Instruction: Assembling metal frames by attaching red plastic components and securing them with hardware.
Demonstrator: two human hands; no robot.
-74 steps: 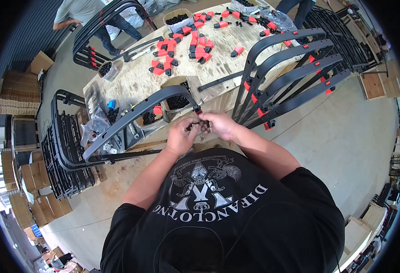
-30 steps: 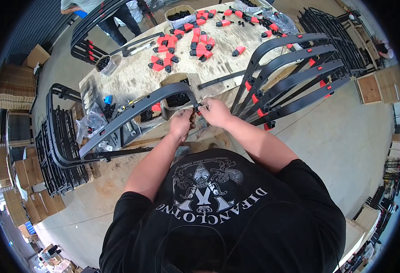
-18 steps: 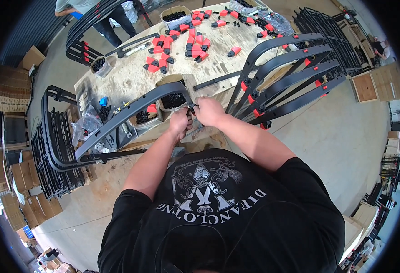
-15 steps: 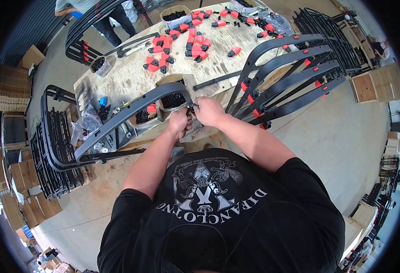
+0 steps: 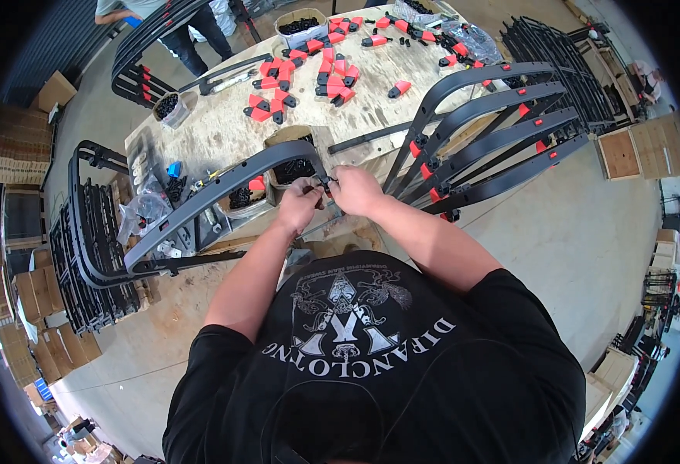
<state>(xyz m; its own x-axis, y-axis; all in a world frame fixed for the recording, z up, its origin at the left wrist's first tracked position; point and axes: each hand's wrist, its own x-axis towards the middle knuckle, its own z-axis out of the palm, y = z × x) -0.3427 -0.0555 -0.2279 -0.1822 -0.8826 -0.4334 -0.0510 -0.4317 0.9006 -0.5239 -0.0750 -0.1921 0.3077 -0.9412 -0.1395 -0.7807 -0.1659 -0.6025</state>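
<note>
A dark grey curved metal frame (image 5: 232, 183) lies across the near left of the table, its bent end pointing toward me. My right hand (image 5: 355, 191) is closed around that end. Right beside it, my left hand (image 5: 301, 205) has its fingers pinched together at the same end; whatever they hold is too small to make out. A red fitting (image 5: 257, 183) shows under the frame's arch. Just beyond my hands stands a box of small black parts (image 5: 300, 136), with another parts box (image 5: 249, 203) to its left.
Several similar curved frames (image 5: 502, 127) lean at the table's right edge. Red and black plastic end pieces (image 5: 332, 77) are scattered over the wooden tabletop (image 5: 208, 139). More frames (image 5: 96, 255) stack at the left. A person (image 5: 177, 31) stands beyond the far left corner.
My left hand has shifted slightly up and left, its fist loosening into a pinch by the frame's end. My right hand stays in place.
</note>
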